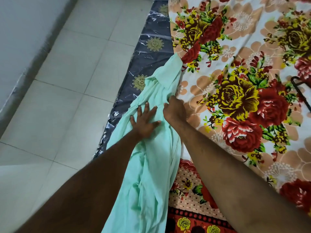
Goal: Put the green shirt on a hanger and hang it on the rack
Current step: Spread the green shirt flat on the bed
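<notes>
Mattress edge [151, 47] beneath green shirt [148, 165]

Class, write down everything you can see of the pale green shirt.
The pale green cloth shirt lies crumpled lengthwise along the edge of the floral bedsheet, its collar at the far end, partly over the dark plastic-wrapped mattress. The left hand presses flat on it; the right hand pinches its fabric nearby.

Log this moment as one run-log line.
left hand: flat on green shirt | right hand: pinches shirt fabric | black hanger: apart on floral bedsheet | stage: shirt not yet on hanger
</notes>
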